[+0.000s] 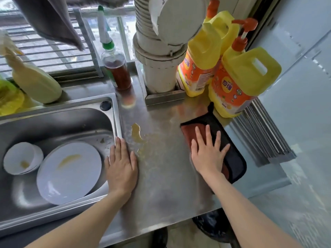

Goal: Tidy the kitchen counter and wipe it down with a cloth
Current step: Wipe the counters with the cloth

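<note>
A steel counter runs right of the sink. A yellowish spill lies on it near the sink's edge. My right hand presses flat with spread fingers on a red-brown cloth with a black border at the counter's right side. My left hand rests flat on the counter by the sink rim, just below the spill. In the sink lie a white plate and a white bowl, both smeared with yellow.
Two yellow detergent bottles stand at the back right beside a white pipe. A sauce bottle and a pale squeeze bottle stand along the window ledge. A rolled rack lies right of the cloth. A grey towel hangs above.
</note>
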Demonstrator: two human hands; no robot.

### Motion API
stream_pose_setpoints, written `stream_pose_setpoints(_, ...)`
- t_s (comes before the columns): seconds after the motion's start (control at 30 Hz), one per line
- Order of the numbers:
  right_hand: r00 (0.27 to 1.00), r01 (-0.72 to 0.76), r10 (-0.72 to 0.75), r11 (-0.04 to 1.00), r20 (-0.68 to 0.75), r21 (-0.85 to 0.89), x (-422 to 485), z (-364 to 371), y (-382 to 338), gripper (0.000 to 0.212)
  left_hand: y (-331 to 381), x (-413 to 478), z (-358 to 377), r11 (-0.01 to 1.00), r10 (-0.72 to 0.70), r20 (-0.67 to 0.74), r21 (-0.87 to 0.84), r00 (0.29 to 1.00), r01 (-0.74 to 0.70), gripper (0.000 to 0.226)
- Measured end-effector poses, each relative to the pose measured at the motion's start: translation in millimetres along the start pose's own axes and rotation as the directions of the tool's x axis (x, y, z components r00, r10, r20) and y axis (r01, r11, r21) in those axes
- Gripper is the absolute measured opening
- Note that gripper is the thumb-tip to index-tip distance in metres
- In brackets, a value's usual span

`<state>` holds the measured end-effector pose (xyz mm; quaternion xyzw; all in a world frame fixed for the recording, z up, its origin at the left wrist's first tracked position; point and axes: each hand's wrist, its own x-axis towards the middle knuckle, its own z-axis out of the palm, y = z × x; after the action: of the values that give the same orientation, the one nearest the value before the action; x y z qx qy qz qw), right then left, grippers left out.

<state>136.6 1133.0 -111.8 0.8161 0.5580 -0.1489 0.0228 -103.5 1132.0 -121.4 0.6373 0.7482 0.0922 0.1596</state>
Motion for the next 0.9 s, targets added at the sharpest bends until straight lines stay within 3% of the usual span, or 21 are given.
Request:
stream_pose_setpoints(0.07, 1.000, 0.021, -0.021, 0.999, -0.002, -0.025, -14, 6, -9, 0.052, 1, -1, -2, 1.000, 0.025, 0.022, 0.004, 0.999, -0.025, 0.055)
stream_pose_setpoints(0.13, 0.984, 0.177, -0.179, 0.983, -0.022, -0.052, -38, 13, -16, 0.052, 1, 0, -3, 0.999, 0.033, 0.042, -0.019, 0.999, -0.032, 0.055)
stream_pose_setpoints(0.27, 0.880, 0.474, -0.469, 0.872, 0.071, -0.120, -46, 15, 1, 0.050, 2, 0, -5, 0.998, 0.036, 0.028, -0.058, 0.999, -0.034, 0.055)
stream_pose_setpoints(0.37, 0.908, 0.418, -0.413, 0.903, 0.073, -0.100, -1, 1, 17, 0.051, 3, 0, -5, 0.996, 0.039, 0.010, -0.077, 0.999, -0.038, 0.055)
stream_pose_setpoints(0.53, 0.994, 0.100, -0.102, 0.993, -0.032, -0.057, 60, -14, -3, 0.053, 0, 1, -2, 0.995, 0.049, -0.025, -0.088, 0.999, -0.051, 0.060)
stream_pose_setpoints(0.6, 0.998, 0.048, -0.049, 0.999, -0.036, -0.025, 53, -12, -16, 0.053, -3, 1, 0, 0.992, 0.061, -0.031, -0.109, 0.998, -0.065, 0.062)
stream_pose_setpoints(0.7, 0.969, 0.241, -0.244, 0.969, -0.044, -0.057, 10, 6, -37, 0.052, -4, 1, 0, 0.989, 0.062, -0.045, -0.133, 0.997, -0.067, 0.064)
stream_pose_setpoints(0.8, 0.867, 0.495, -0.498, 0.859, 0.014, -0.132, -24, 18, -50, 0.051, -5, 1, 0, 0.986, 0.051, -0.067, -0.158, 0.996, -0.061, 0.064)
stream_pose_setpoints(0.9, 0.851, 0.524, -0.523, 0.843, 0.035, -0.121, -4, 14, -53, 0.051, -5, 2, 0, 0.976, 0.056, -0.071, -0.206, 0.996, -0.070, 0.059)
